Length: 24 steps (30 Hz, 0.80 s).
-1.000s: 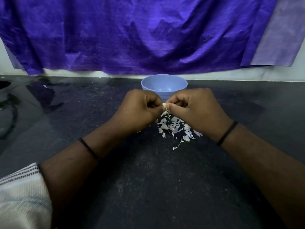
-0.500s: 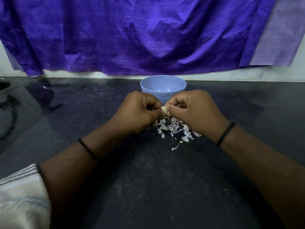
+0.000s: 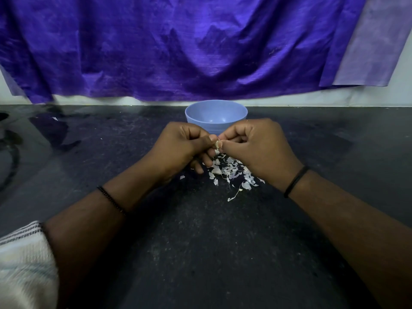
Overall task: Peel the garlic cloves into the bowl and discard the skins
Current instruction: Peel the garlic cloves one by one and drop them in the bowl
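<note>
Both hands meet over the dark worktop point(image 3: 200, 253), knuckles up. The left hand point(image 3: 180, 148) and right hand point(image 3: 258, 146) each pinch one clove point(image 3: 216, 144) between thumb and curled fingers; only a pale sliver of it shows in the gap where the two grips touch. Neither hand is nearer: the clove sits right between them. Its long axis cannot be read, since the fingers cover nearly all of it, and how much skin remains on it is also hidden.

The bowl point(image 3: 216, 118) stands at 12 o'clock from the clove, just beyond the knuckles, its rim clear of both hands. What shows of its inside looks bare, though the near wall hides the bottom, so peeled cloves may lie there unseen. The skins point(image 3: 231, 172) lie scattered on the worktop at 5 o'clock from the clove, partly under the right hand.

Judging by this, peeling is in hand, and the drop that follows would be a short carry straight to 12 o'clock, over the near rim. The skins are not yet discarded. No unpeeled cloves are visible.
</note>
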{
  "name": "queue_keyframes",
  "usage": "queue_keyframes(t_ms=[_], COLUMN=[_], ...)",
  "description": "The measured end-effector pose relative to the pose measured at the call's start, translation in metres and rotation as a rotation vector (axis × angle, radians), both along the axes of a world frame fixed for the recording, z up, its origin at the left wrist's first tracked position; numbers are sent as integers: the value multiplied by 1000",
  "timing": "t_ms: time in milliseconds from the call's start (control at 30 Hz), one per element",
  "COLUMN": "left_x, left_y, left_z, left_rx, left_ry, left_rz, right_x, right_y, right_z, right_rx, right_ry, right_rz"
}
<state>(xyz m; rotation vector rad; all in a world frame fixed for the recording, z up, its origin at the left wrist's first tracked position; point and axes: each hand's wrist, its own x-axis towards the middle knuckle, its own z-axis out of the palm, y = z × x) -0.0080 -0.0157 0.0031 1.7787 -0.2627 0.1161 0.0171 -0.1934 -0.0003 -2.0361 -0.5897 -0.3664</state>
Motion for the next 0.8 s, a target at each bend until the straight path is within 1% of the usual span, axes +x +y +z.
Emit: queue_keyframes(t_ms=[300,533,800], left_x=[2,4,4], left_y=[1,3,2], left_z=[-6,-5,-6], left_rx=[-41,-62,-68], left_ry=[1,4,5], left_rz=[-3,17,34], right_x=[-1,0,-1], right_y=[1,0,1], right_z=[-1,-1,-1], right_rx=[2,47,27], right_ry=[-10,37,28], right_rz=[4,49,40])
